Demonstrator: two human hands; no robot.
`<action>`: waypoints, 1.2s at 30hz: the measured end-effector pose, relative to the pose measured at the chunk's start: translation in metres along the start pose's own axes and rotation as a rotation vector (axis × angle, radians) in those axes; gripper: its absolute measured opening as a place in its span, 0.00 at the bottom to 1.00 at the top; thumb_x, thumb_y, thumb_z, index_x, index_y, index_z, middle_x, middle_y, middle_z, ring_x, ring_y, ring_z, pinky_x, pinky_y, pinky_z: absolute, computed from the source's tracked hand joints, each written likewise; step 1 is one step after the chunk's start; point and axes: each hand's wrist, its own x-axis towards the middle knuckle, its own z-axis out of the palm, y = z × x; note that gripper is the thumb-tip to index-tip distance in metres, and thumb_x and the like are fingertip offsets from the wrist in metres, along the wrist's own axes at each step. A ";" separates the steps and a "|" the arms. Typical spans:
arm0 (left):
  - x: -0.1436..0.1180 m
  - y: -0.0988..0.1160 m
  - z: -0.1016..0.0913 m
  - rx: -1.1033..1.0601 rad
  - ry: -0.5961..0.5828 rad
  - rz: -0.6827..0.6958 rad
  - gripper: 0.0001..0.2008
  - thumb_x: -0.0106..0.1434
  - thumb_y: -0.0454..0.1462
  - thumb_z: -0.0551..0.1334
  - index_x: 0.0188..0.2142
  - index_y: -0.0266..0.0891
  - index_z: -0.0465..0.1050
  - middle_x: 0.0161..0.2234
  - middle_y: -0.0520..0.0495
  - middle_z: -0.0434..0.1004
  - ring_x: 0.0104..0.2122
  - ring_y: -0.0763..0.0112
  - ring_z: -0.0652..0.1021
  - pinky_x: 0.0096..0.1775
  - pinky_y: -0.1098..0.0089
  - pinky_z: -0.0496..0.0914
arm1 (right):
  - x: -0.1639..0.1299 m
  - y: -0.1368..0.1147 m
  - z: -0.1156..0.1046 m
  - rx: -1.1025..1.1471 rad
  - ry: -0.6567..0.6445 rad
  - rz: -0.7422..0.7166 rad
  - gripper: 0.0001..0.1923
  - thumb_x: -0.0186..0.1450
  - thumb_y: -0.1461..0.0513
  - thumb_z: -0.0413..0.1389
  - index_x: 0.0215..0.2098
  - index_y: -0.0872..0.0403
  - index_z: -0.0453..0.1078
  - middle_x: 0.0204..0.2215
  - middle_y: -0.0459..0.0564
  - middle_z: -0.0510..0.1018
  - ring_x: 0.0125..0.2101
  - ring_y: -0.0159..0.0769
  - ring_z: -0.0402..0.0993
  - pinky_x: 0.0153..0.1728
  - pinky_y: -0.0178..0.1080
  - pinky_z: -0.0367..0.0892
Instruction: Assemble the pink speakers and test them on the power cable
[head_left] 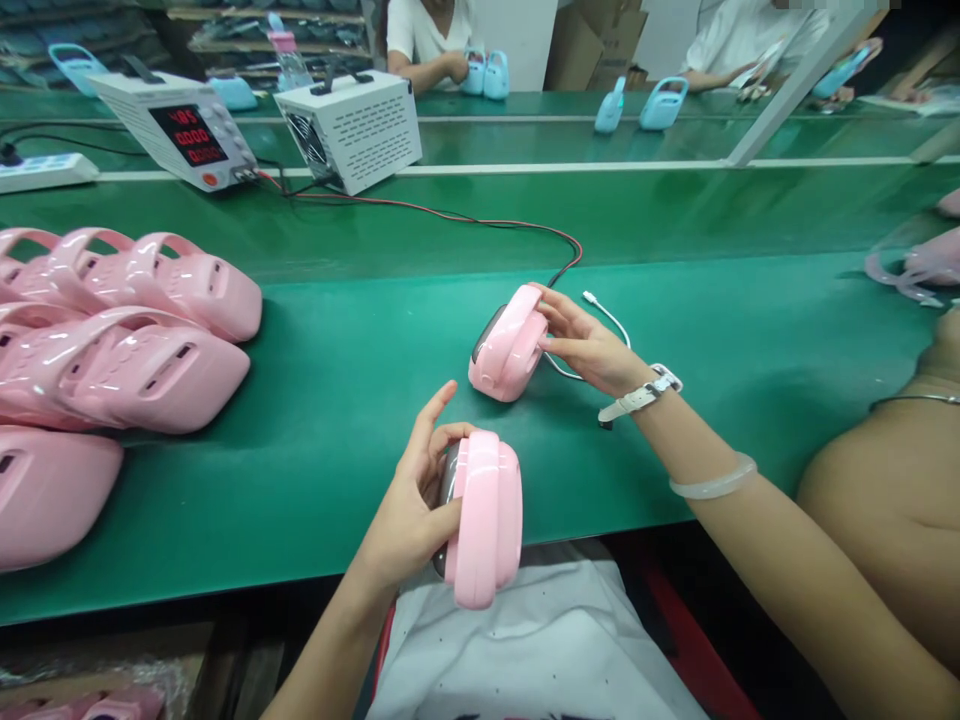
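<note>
Nearest: pink unit (486, 518) clasped in left hand (409, 510) at near belt edge, long axis near-far, handle side up, index lifted. Right hand (589, 345), fingers curled loosely, grips 2nd pink unit (508, 343) standing on green belt (360, 400), tilted w/ dark face pointing left; white cable (607, 312) just behind.

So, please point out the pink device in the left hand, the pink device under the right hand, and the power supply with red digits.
Near pink device (487, 520): head view, its curved back shell.
Far pink device (510, 345): head view, its pink side.
Power supply (176, 128): head view, its front panel.
</note>
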 end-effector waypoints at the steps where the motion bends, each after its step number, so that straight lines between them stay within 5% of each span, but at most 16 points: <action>1: 0.003 0.002 -0.002 -0.002 -0.037 -0.012 0.47 0.55 0.38 0.68 0.67 0.52 0.40 0.47 0.47 0.66 0.40 0.71 0.71 0.39 0.74 0.66 | -0.003 0.002 -0.002 0.000 -0.022 -0.011 0.38 0.55 0.60 0.64 0.62 0.43 0.58 0.62 0.44 0.63 0.61 0.39 0.59 0.60 0.42 0.58; 7: 0.018 0.015 -0.016 0.147 -0.240 -0.110 0.58 0.53 0.36 0.67 0.67 0.54 0.22 0.46 0.48 0.65 0.42 0.68 0.70 0.43 0.69 0.64 | -0.006 0.011 0.000 0.011 -0.020 -0.062 0.40 0.57 0.59 0.66 0.63 0.39 0.57 0.64 0.44 0.60 0.63 0.38 0.56 0.62 0.41 0.56; 13: 0.029 0.023 -0.023 0.239 -0.388 -0.169 0.57 0.51 0.36 0.67 0.68 0.48 0.26 0.50 0.45 0.66 0.45 0.63 0.70 0.47 0.65 0.64 | -0.005 0.014 0.004 0.012 -0.011 -0.113 0.40 0.57 0.57 0.66 0.64 0.40 0.55 0.65 0.45 0.59 0.63 0.39 0.55 0.59 0.40 0.60; 23: 0.028 0.024 -0.022 0.179 -0.383 -0.199 0.56 0.53 0.35 0.67 0.68 0.53 0.27 0.50 0.46 0.65 0.44 0.65 0.70 0.43 0.69 0.65 | -0.004 0.004 0.012 -0.002 0.054 -0.059 0.42 0.54 0.55 0.68 0.63 0.46 0.56 0.60 0.50 0.65 0.60 0.41 0.60 0.58 0.41 0.61; 29: 0.028 0.023 -0.021 0.189 -0.363 -0.212 0.58 0.52 0.37 0.69 0.68 0.49 0.25 0.50 0.44 0.66 0.44 0.64 0.71 0.42 0.69 0.66 | -0.016 0.008 0.006 -0.012 -0.002 -0.051 0.42 0.56 0.54 0.67 0.64 0.41 0.54 0.66 0.47 0.56 0.63 0.39 0.55 0.60 0.42 0.58; 32: 0.027 0.022 -0.020 0.195 -0.336 -0.195 0.57 0.52 0.37 0.69 0.68 0.50 0.27 0.50 0.45 0.67 0.45 0.63 0.71 0.44 0.67 0.66 | -0.031 0.008 0.012 -0.189 0.274 -0.032 0.31 0.55 0.55 0.67 0.55 0.48 0.66 0.59 0.51 0.67 0.59 0.43 0.63 0.54 0.44 0.64; 36: 0.024 0.021 -0.020 0.215 -0.316 -0.161 0.56 0.53 0.39 0.69 0.68 0.50 0.29 0.49 0.45 0.69 0.45 0.62 0.72 0.47 0.66 0.65 | -0.041 0.002 0.035 -0.519 0.539 -0.175 0.12 0.57 0.57 0.65 0.36 0.54 0.75 0.37 0.51 0.79 0.37 0.39 0.75 0.42 0.43 0.69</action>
